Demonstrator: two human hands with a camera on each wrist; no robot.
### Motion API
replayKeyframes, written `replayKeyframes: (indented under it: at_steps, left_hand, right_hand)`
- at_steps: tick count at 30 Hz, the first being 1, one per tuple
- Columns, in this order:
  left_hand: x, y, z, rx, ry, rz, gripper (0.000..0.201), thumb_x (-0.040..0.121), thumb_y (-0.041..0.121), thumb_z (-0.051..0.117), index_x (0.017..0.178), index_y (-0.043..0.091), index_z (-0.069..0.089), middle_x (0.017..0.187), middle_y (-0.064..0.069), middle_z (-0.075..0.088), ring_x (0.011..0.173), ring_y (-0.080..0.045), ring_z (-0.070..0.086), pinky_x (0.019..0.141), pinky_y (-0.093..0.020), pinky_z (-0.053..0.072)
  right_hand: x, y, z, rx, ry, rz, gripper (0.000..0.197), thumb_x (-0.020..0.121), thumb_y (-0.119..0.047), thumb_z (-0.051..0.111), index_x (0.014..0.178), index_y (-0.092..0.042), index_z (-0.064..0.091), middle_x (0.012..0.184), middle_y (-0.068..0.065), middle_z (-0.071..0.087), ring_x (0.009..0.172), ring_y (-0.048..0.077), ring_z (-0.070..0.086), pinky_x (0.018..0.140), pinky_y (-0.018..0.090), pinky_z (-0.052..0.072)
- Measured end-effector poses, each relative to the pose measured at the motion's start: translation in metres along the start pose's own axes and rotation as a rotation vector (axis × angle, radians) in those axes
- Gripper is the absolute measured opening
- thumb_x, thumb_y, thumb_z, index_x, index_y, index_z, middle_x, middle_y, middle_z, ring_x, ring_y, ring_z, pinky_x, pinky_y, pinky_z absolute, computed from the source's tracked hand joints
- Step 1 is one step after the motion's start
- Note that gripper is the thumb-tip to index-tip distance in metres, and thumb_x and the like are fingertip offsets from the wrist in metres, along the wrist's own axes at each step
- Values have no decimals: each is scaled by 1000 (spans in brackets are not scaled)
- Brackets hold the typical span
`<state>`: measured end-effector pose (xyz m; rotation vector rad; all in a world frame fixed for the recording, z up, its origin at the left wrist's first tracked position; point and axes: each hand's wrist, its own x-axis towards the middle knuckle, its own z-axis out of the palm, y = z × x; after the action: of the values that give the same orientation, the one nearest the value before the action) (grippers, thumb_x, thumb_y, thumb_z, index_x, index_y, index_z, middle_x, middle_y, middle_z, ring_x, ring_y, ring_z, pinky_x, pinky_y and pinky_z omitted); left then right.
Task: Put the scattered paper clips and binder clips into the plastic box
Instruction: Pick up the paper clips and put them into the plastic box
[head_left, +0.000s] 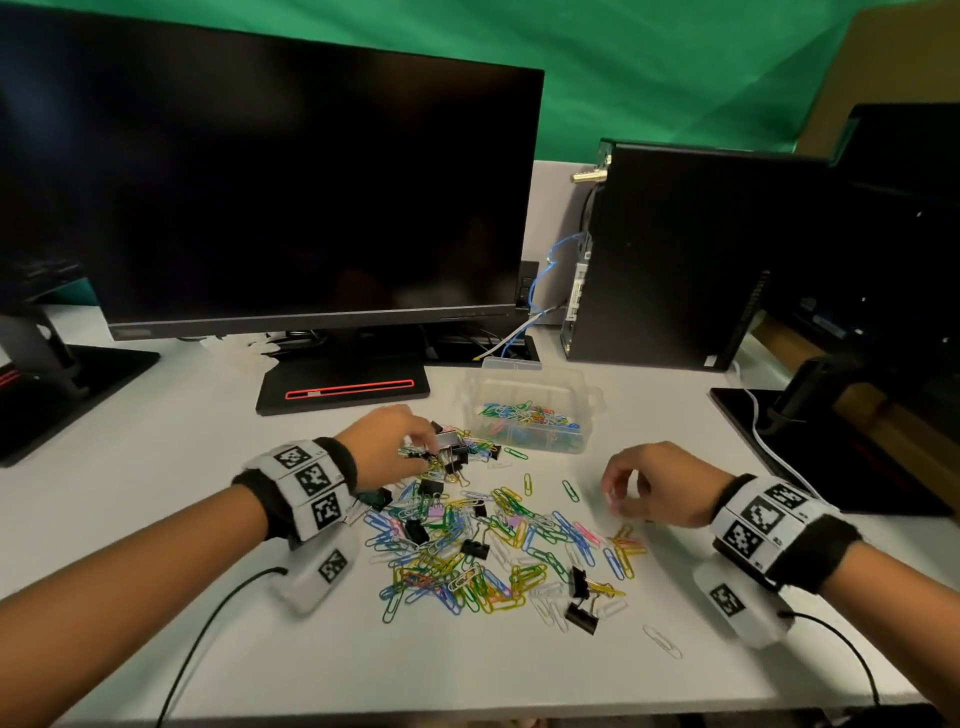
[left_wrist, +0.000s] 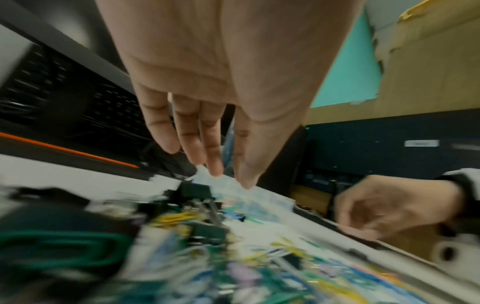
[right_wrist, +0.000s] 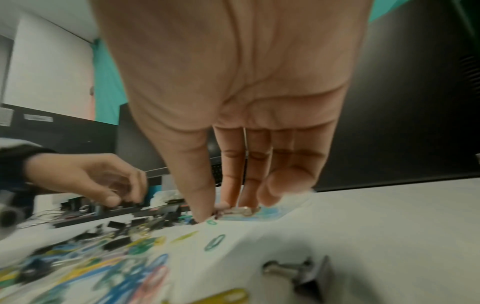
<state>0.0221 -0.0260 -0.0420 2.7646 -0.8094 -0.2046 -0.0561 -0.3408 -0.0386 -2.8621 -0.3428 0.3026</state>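
Several coloured paper clips and black binder clips (head_left: 493, 540) lie scattered mid-table. Behind them stands the clear plastic box (head_left: 587, 400), its lid off and coloured clips inside. My left hand (head_left: 428, 444) reaches to a cluster of black binder clips (head_left: 452, 452) at the pile's far edge. In the blurred left wrist view its fingers (left_wrist: 215, 164) point straight down with nothing between them. My right hand (head_left: 615, 501) hovers right of the pile. There its thumb and fingers (right_wrist: 205, 214) pinch a small silvery paper clip (right_wrist: 241, 209). A binder clip (right_wrist: 301, 271) lies below that wrist.
A large dark monitor (head_left: 311, 182) and its stand base (head_left: 343, 395) fill the back left. A black computer tower (head_left: 675, 260) stands behind the box. Another monitor base (head_left: 810, 447) with a white cable lies at right. A lone white clip (head_left: 662, 642) lies near the front edge.
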Motion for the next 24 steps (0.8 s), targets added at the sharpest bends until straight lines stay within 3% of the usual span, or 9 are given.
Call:
replayKeyframes:
  at_steps: [2,5,8,12,14,17,21,24]
  left_hand:
    - [3,26,1,-45,-52,100,20,87,25,61,106,22,66,100,3,57,79,-7,49,77,-19,38]
    - [10,60,6,-40,-156,216,20,88,24,60,106,22,68,96,5,62,69,-2,48,74,-19,38]
    - [19,81,13,-8,-224,260,22,88,22,60,109,19,67,101,0,69,75,-7,49,75,-19,37]
    - [27,95,20,114,-296,244,27,88,23,61,113,13,65,103,-6,66,92,-21,56,83,-27,43]
    - [30,98,22,170,-306,251,27,88,24,61,111,10,64,109,-7,65,102,-23,57,77,-26,40]
    - [34,99,25,204,-308,254,26,87,23,63,109,10,65,105,-7,65,102,-24,58,73,-26,38]
    - [38,98,26,183,-313,232,27,85,22,65,109,9,65,106,-9,64,101,-26,59,73,-26,39]
    - [39,97,28,168,-297,230,27,85,23,65,109,10,65,109,-8,65,100,-25,59,74,-25,38]
  right_hand:
    - [8,9,-3,-23,23,76,9,79,-26,67,85,-30,62,82,-15,62,62,-4,49,57,4,34]
    - [19,18,-3,-48,35,171,7,78,-26,67,83,-29,62,89,-8,65,72,3,52,64,12,40]
    - [27,23,-1,-79,20,237,6,77,-22,65,81,-26,64,89,-6,64,84,13,58,75,21,46]
    - [31,25,2,-101,-19,258,15,75,-19,66,89,-20,71,83,-7,60,80,12,56,63,16,42]
    - [30,24,4,-98,-31,259,16,74,-20,68,90,-20,71,80,-8,59,79,11,55,62,15,41]
    - [28,22,5,-77,-34,243,19,74,-21,70,93,-21,69,84,-7,60,80,12,56,71,20,45]
    - [21,10,5,-44,-19,155,23,74,-20,68,97,-22,66,87,-6,63,76,10,54,71,22,45]
    - [13,-8,8,17,-35,49,18,75,-24,71,93,-25,68,79,-13,60,65,0,51,65,14,41]
